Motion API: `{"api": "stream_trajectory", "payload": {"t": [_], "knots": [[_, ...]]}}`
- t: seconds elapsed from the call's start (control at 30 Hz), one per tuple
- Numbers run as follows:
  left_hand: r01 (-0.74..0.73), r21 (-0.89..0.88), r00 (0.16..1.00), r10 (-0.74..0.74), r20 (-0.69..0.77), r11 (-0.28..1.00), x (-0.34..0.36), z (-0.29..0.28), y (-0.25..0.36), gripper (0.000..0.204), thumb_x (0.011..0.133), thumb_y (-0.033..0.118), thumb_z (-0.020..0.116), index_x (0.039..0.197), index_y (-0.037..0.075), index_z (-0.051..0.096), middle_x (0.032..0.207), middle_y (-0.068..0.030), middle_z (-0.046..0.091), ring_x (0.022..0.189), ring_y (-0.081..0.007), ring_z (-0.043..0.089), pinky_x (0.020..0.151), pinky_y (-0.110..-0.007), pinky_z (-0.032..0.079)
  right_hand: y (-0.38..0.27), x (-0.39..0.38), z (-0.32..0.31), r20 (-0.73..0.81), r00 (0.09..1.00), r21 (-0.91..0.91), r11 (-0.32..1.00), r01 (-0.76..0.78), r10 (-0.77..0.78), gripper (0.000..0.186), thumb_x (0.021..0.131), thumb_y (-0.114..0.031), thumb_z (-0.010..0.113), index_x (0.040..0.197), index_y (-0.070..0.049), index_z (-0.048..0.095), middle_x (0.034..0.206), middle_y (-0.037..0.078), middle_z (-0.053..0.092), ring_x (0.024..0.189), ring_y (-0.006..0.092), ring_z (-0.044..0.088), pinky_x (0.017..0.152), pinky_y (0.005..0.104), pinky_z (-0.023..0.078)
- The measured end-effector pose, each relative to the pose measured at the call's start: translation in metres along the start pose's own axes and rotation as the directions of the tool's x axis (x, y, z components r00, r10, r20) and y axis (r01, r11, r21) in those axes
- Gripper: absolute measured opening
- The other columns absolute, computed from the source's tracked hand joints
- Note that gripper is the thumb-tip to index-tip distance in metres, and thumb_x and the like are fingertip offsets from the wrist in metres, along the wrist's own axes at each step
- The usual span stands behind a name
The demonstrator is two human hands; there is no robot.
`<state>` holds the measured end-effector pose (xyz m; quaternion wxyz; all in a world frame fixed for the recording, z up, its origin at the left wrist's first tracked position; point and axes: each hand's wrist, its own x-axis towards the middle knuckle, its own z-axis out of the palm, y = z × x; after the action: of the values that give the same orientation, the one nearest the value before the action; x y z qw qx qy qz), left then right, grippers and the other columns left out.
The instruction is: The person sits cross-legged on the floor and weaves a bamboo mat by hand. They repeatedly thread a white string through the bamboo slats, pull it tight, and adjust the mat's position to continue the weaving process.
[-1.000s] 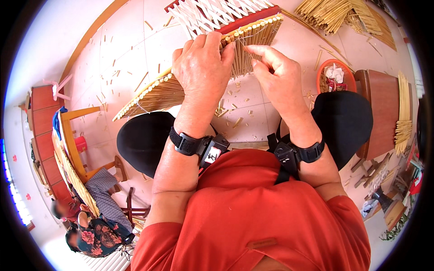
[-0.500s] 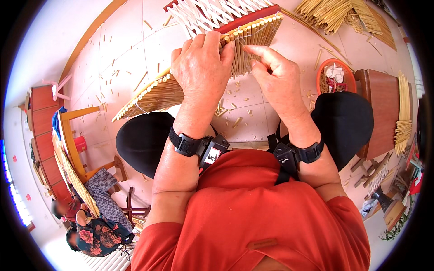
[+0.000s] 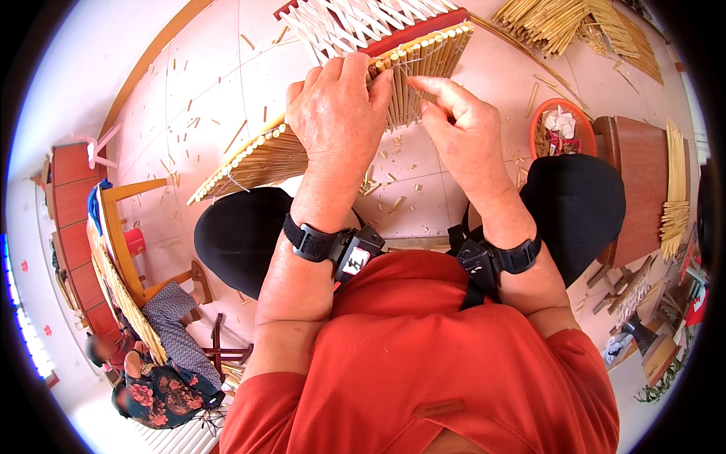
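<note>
A mat of straw-coloured reed sticks (image 3: 257, 157) bound side by side runs from the lower left up to a red frame strung with white cord (image 3: 363, 19). My left hand (image 3: 339, 113) lies over the mat's upper edge, fingers curled down on the sticks. Just to its right, my right hand (image 3: 461, 125) pinches at the mat's edge with thumb and forefinger; a thin thread seems to run between the fingers. Both wrists wear black straps.
Short reed offcuts litter the pale tiled floor (image 3: 227, 83). An orange bowl (image 3: 561, 129) with scraps sits beside a brown wooden stool (image 3: 641, 181) holding reed bundles. More reeds (image 3: 575, 23) are piled at the top right. Another person (image 3: 151, 363) sits by wooden chairs at the lower left.
Both hands stay on the mat's upper edge; the fingers have shifted only slightly.
</note>
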<state>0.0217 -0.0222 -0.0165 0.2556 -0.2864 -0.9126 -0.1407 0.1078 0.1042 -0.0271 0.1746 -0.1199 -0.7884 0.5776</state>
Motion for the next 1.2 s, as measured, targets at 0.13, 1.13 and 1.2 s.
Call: {"api": "stream_trajectory", "payload": {"t": [0.13, 1.13, 1.2], "knots": [[0.005, 0.000, 1.000, -0.005, 0.012, 1.000, 0.001, 0.000, 0.001, 0.020, 0.078, 0.028, 0.070, 0.084, 0.011, 0.062, 0.075, -0.0029, 0.064, 0.074, -0.0218, 0.061, 0.070, -0.037, 0.041, 0.000, 0.000, 0.000, -0.008, 1.000, -0.002, 1.000, 0.004, -0.004, 0.027, 0.083, -0.003, 0.058, 0.109, -0.004, 0.066, 0.060, 0.006, 0.058, 0.052, 0.0058, 0.048, 0.050, 0.0246, 0.044], [-0.017, -0.041, 0.979, 0.025, 0.204, 0.999, -0.003, -0.018, 0.016, 0.018, 0.083, 0.024, 0.064, 0.089, 0.008, 0.058, 0.078, -0.0084, 0.064, 0.078, -0.0282, 0.063, 0.066, -0.043, 0.049, -0.015, -0.012, -0.007, 0.079, 0.941, 0.201, 0.919, -0.338, 0.329, 0.019, 0.089, -0.008, 0.056, 0.104, -0.001, 0.066, 0.061, -0.002, 0.054, 0.054, 0.0032, 0.045, 0.048, 0.0222, 0.038], [-0.027, -0.061, 0.983, 0.037, 0.178, 0.998, -0.006, -0.016, 0.016, 0.018, 0.083, 0.025, 0.064, 0.088, 0.008, 0.058, 0.078, -0.0081, 0.064, 0.075, -0.0282, 0.063, 0.064, -0.042, 0.049, -0.016, -0.016, -0.007, 0.077, 0.941, 0.208, 0.918, -0.338, 0.329, 0.019, 0.090, -0.007, 0.056, 0.105, -0.001, 0.066, 0.060, -0.003, 0.053, 0.053, 0.0029, 0.045, 0.048, 0.0217, 0.037]]}}
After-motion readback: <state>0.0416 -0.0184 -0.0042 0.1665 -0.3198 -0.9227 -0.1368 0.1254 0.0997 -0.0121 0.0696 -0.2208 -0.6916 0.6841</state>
